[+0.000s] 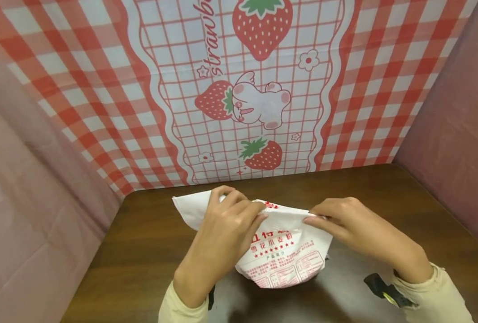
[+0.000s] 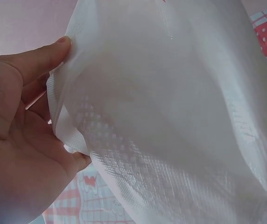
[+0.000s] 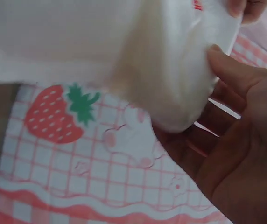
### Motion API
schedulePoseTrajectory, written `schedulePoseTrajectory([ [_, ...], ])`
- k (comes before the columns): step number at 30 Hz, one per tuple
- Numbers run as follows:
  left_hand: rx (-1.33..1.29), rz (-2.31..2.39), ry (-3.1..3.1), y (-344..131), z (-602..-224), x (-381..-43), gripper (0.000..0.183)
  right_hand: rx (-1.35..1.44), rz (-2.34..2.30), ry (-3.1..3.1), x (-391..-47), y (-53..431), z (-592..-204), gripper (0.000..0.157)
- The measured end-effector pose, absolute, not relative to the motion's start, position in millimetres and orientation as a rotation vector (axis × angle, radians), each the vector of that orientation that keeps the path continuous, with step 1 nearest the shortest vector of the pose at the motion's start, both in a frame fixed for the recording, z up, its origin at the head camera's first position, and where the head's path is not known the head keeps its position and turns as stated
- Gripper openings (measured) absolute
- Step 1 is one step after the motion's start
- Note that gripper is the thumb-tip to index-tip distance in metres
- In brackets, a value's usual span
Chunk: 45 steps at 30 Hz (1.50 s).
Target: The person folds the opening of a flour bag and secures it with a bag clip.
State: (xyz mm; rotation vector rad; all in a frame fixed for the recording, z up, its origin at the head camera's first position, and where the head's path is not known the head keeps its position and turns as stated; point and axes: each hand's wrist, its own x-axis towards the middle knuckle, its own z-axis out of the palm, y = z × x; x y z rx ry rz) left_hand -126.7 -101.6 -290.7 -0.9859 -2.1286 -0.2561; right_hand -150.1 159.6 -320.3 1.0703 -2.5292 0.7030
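Observation:
A white flour bag (image 1: pixel 279 255) with red Chinese print is held up over the table in the head view. My left hand (image 1: pixel 232 220) pinches its upper edge near the middle, and a loose white flap sticks out to the left behind that hand. At the upper right corner, my right hand (image 1: pixel 340 222) pinches the same edge between thumb and fingers. In the left wrist view the bag's woven side (image 2: pixel 157 93) fills most of the picture, with the thumb on its edge. The right wrist view shows the thumb and fingers gripping a bag fold (image 3: pixel 180 84).
The dark brown wooden table (image 1: pixel 142 242) lies beneath the bag. Behind it hangs a red-and-white checked cloth (image 1: pixel 174 89) with strawberries. Pink fabric (image 1: pixel 33 179) closes the left side, and more pink fabric (image 1: pixel 453 134) the right. Dark straps (image 1: pixel 388 291) show by the right wrist.

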Motion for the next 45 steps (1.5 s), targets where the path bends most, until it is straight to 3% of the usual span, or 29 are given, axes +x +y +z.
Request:
schedulePoseTrajectory([
  [10,-1.006,-0.278,-2.145,-95,-291,-129,0.014,1.075,0.723,-2.289,-149,180,-342,0.022],
  [25,-0.961,-0.401,-2.218,-99,-296,-123,0.011,1.021,0.689,-2.512,-149,192,-331,0.008],
  [45,-0.952,-0.323,-2.26,-97,-297,-123,0.007,1.013,0.692,-2.526,-144,213,-327,0.018],
])
